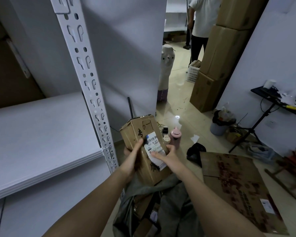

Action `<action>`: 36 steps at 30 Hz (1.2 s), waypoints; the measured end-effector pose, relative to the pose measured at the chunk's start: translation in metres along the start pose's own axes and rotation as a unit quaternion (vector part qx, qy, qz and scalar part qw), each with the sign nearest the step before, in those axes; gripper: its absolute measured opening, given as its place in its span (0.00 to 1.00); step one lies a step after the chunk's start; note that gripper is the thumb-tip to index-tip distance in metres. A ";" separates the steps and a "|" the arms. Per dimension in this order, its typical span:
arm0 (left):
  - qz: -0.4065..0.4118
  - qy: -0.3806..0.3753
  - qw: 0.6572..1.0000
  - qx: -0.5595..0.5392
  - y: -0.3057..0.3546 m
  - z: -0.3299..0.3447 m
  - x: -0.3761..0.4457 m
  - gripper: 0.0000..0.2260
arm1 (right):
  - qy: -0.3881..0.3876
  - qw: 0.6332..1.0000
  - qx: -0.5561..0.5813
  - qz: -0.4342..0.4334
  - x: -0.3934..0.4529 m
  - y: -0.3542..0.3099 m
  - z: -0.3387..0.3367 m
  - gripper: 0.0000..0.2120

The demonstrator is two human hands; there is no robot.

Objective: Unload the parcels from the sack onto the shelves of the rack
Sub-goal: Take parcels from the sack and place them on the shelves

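Gripping a parcel point(140, 142) in left hand point(132, 158), right hand point(167, 155), above sack point(171, 202), beside rack point(91, 93)

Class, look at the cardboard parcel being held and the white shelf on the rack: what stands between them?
The rack's perforated white upright post stands between the parcel and the shelf, in the head view.

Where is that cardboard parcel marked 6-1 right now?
In the head view's lower centre, the parcel is held in both hands, left hand and right hand, above the grey sack, just right of the rack post.
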State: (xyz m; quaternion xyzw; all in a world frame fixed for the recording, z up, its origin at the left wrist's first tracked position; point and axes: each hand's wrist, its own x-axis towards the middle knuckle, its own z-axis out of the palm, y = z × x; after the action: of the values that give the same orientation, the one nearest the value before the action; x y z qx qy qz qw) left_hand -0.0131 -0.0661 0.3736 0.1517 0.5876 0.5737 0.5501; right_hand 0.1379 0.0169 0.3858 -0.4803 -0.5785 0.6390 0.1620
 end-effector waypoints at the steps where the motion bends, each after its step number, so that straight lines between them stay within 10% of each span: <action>1: 0.012 0.012 1.000 0.019 -0.001 0.001 0.000 0.54 | -0.005 1.000 0.007 -0.002 0.001 0.002 0.001 0.39; 10: 0.066 0.178 0.969 0.157 -0.004 -0.016 -0.049 0.40 | -0.044 0.995 0.091 -0.012 -0.009 0.016 0.047 0.15; 22: 0.177 0.226 0.953 0.100 0.013 -0.135 -0.148 0.20 | -0.073 0.974 -0.173 -0.125 -0.075 -0.008 0.185 0.18; 36: 0.327 0.247 0.905 0.112 0.115 -0.281 -0.305 0.19 | 0.029 0.948 -0.104 -0.300 -0.199 -0.103 0.378 0.12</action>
State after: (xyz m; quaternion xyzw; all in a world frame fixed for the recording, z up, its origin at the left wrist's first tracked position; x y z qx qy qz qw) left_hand -0.1896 -0.4209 0.5405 0.2499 0.6824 0.6708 0.1479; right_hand -0.1042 -0.3267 0.5131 -0.3174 -0.7539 0.4834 0.3119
